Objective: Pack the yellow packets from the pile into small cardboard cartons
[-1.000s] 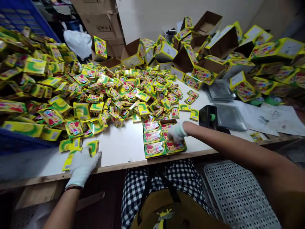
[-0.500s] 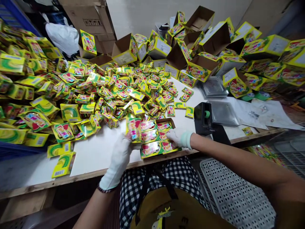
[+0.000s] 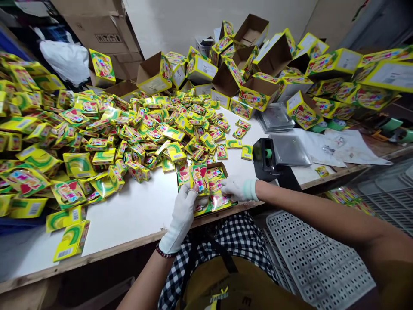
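Observation:
My left hand (image 3: 183, 209), in a white glove, grips a small yellow-and-green candy box (image 3: 199, 178) with pink lettering. The box is tilted up over a shallow open carton (image 3: 222, 167) at the table's front edge. Rows of like candy boxes (image 3: 217, 173) lie inside that carton, partly hidden by the held box and my hands. At the carton's right side is my gloved right hand (image 3: 235, 188), its fingers curled over the rim and touching the contents.
A large heap of candy boxes (image 3: 145, 125) covers the table's left and middle. Larger open cartons (image 3: 254, 92) are piled behind. On the right stand a black tape dispenser (image 3: 263, 155) and clear plastic sheets (image 3: 290, 150). Below lies a grey perforated crate (image 3: 316, 258).
My left hand has moved right, bringing the candy box from beside the carton to above it. My right hand stays at the carton's right side. The view has shifted slightly.

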Motion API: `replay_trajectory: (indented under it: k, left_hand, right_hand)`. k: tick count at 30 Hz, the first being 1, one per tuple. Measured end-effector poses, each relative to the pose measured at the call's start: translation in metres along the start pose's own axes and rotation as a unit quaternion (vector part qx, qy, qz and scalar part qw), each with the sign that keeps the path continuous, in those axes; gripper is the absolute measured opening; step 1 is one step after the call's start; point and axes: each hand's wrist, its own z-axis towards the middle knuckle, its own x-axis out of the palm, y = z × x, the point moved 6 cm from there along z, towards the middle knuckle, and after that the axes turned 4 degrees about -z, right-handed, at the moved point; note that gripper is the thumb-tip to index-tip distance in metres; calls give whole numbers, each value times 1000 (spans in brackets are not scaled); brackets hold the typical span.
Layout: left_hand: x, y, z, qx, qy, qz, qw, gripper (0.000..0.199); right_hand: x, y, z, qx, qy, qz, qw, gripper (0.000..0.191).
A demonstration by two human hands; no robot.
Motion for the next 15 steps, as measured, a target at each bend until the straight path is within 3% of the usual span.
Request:
replay_trajectory:
  k: [2,4,6,8,9,12,15]
  left_hand:
    - [1,-4,-3,-7,12,-7,1000,35]
    - [4,-10,-9,1,23,3,1000,35]
    - [8,-17,-15,21,32,45,998,35]
    - [11,-24,-19,48,43,97,993,36]
    - [11,-27,-21,66,49,124,989,38]
    - [-11,-41,-18,147,24,224,963,48]
    - [-76,-54,-8,202,-103,341,912,58]
  right_hand:
    - [-13,1,1,16,-3,83,996,25]
    - [-40,3,2,39,-99,203,973,33]
    - [-68,3,-1,67,-231,300,923,45]
    - [-87,4,-3,74,-298,344,887,52]
    - [-95,4,-3,60,-304,345,886,52]
    - [-107,4,8,-2,-215,256,942,40]
    - [-99,-8,29,22,-40,79,996,44]
